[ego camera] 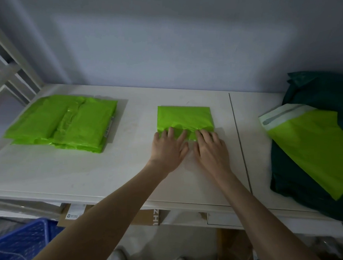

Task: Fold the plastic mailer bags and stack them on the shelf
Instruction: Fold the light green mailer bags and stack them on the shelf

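A lime-green plastic mailer bag (185,117), folded into a small rectangle, lies in the middle of the white shelf (124,173). My left hand (168,149) and my right hand (211,149) lie side by side, palms down, with straight fingers pressing its near edge. A stack of folded lime-green bags (61,122) sits on the shelf to the left. An unfolded lime-green bag (313,145) with a white adhesive flap lies to the right on a pile of dark green bags (315,93).
A pale wall rises behind the shelf, and a white frame (12,71) stands at the far left. Under the shelf's front edge are cardboard boxes (146,216) and a blue plastic crate (19,241). A seam (239,141) runs across the shelf right of my hands.
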